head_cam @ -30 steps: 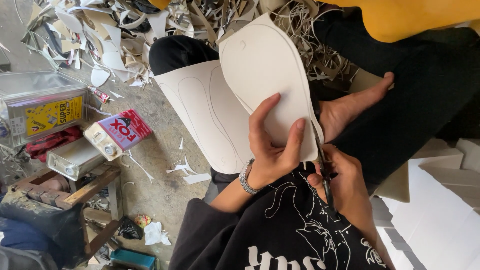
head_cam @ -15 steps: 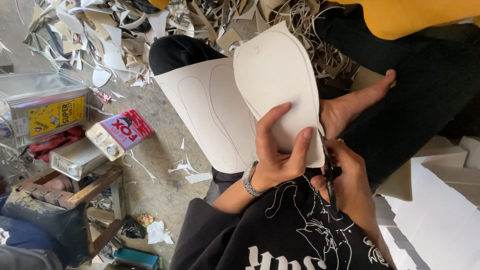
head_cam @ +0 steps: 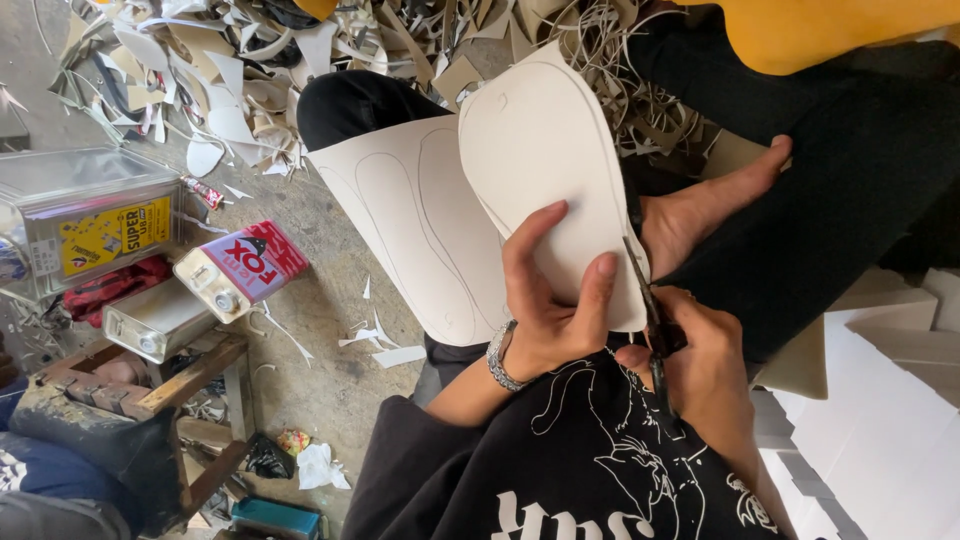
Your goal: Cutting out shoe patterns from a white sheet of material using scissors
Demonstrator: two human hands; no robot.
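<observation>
My left hand (head_cam: 555,305) grips a white, sole-shaped piece of board (head_cam: 545,150), thumb and fingers spread over its near end. A larger white sheet (head_cam: 400,215) with pencilled sole outlines lies under it across my lap. My right hand (head_cam: 705,375) is closed around the handles of dark scissors (head_cam: 648,305), whose blades sit along the right edge of the sole-shaped piece. A metal watch is on my left wrist.
A heap of cut board scraps (head_cam: 200,70) covers the floor ahead. Metal tins (head_cam: 85,215) and a red-and-white can (head_cam: 240,270) stand at left by a wooden stool (head_cam: 160,390). Another person's bare foot (head_cam: 715,205) and dark trousers lie at right. Stacked white sheets (head_cam: 880,420) sit lower right.
The sole-shaped piece has turned and shifted slightly rightward in my left hand, and the scissors have advanced along its right edge.
</observation>
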